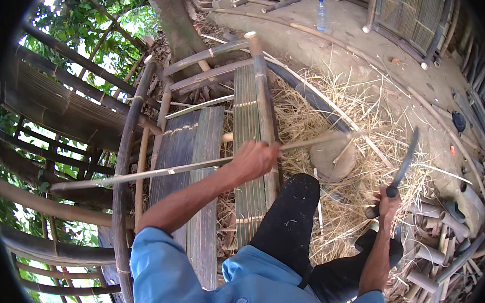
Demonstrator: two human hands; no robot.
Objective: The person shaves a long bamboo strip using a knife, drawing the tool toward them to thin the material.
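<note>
Bamboo strip (182, 168) in one hand, curved knife (407, 164) in the other.
The person's left hand (256, 162) is clamped around the strip, which stretches over the slatted bench (246, 115) toward the round block (323, 161); the right hand (389, 202) grips the knife's handle, right of the block.

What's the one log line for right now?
Left hand: holding long thin tan bamboo strip | Right hand: holding dark curved-blade knife, blade apart from strip | Nearby: round brown block, pale straw-like shavings
</note>
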